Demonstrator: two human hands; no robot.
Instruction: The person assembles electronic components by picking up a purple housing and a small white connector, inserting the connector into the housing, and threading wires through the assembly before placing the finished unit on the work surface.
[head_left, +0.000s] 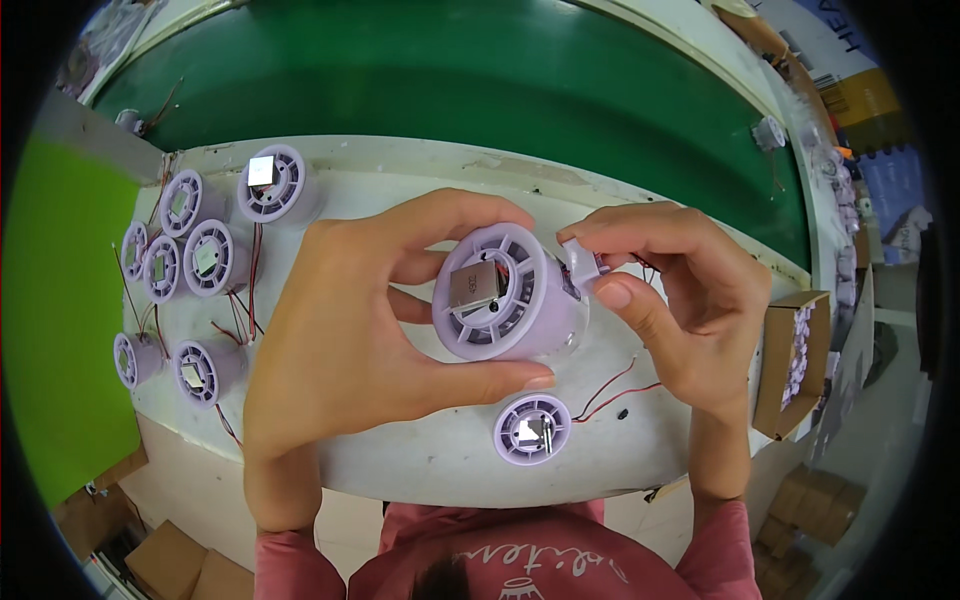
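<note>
My left hand [345,325] is closed around a lilac round fan housing [558,318], thumb below and fingers over the top. Its spoked, open-vented end is turned up, with a silver rectangular block [473,287] set in the middle. At the housing's right side, my right hand [695,300] pinches a small lilac plastic piece [579,262] between thumb and forefinger. Whether that piece touches the housing I cannot tell. Thin dark and red wires show by the right fingers. Below the hands, a similar lilac unit [508,440] lies on the white table [420,468], its red and black wires trailing right.
Several more lilac units [238,262] with wires stand on the table's left side. Behind it runs a green conveyor belt [430,80], with one small unit [768,134] at its right end. An open cardboard box [772,385] of small lilac parts sits at the right edge.
</note>
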